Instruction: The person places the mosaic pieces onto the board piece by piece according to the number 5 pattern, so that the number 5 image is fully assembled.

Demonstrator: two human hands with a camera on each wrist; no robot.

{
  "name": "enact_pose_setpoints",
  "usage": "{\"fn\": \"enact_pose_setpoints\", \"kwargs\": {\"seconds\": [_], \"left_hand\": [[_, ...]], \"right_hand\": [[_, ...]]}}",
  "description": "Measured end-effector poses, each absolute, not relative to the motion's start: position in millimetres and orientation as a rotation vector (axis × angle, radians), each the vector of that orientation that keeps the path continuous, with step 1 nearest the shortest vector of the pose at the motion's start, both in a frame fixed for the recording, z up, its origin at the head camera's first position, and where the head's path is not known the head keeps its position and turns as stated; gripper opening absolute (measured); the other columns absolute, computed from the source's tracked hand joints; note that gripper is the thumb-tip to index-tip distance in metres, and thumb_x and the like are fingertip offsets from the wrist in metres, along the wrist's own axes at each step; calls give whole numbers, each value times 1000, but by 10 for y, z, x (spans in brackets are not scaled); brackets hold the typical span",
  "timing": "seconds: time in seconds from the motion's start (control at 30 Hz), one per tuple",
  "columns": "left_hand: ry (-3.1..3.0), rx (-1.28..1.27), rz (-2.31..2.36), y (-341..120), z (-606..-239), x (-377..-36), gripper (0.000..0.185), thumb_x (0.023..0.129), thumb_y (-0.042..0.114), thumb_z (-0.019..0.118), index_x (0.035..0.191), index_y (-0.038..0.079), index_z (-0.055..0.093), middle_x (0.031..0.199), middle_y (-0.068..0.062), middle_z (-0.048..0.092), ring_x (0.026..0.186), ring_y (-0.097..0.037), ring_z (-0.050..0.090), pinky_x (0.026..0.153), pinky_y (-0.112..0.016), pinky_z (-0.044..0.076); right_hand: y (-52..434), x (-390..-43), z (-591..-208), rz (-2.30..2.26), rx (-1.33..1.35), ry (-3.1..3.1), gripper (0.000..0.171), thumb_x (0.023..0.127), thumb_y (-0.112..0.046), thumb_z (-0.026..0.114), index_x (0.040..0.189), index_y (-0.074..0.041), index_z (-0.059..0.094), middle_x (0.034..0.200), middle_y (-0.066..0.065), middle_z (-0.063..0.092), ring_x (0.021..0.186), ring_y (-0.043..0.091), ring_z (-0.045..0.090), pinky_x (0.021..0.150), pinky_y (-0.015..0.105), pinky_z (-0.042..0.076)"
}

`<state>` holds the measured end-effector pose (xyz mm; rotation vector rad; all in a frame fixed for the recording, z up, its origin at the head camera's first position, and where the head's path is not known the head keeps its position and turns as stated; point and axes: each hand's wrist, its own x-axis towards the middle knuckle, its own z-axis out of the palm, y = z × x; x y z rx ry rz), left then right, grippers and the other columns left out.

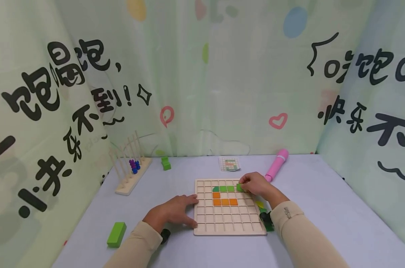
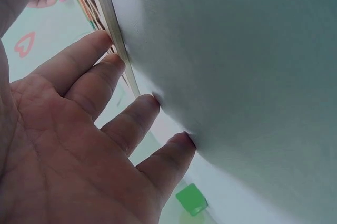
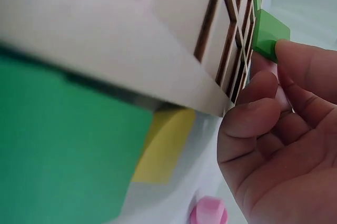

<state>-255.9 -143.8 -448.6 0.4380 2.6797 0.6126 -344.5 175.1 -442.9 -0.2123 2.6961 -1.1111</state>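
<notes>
The right hand (image 1: 257,185) pinches a small green tile (image 1: 240,187) over the top row of the wooden grid board (image 1: 230,227), just beside the green tiles (image 1: 226,188) already seated there. The left hand (image 1: 175,213) lies flat with straight fingers, bracing the board's left edge on the counter (image 1: 322,208). Judging by the layout, a green row and an orange L-shape (image 1: 222,199) are in place, while most cells remain unfilled. A pattern card (image 1: 229,163) lies beyond the board, and a pink cylinder (image 1: 276,164) rests near it. Loose green blocks (image 1: 116,234) and a peg rack (image 1: 130,169) sit to the left. The backdrop bears large black Chinese characters, including "快乐不".
</notes>
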Motion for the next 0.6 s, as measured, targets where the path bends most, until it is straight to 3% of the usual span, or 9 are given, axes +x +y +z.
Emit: {"fn": "enact_pose_setpoints", "kwargs": {"seconds": [0.3, 0.6], "left_hand": [[2677, 432, 638, -1421, -4488, -2561, 82, 78, 38, 91, 150, 18, 56, 165, 6, 42, 154, -34, 35, 124, -54, 33], [2676, 421, 633, -1423, -4479, -2551, 82, 78, 38, 91, 150, 19, 56, 165, 6, 42, 154, -34, 35, 124, -55, 33]], "right_hand": [[1713, -3510, -4463, -1011, -241, 2747, 9, 96, -10, 68, 101, -4, 72, 93, 6, 65, 86, 21, 56, 71, 29, 46], [1629, -3525, -4443, -794, -299, 2848, 9, 93, -7, 68, 99, -5, 74, 94, 6, 69, 91, 24, 58, 83, 38, 53]]}}
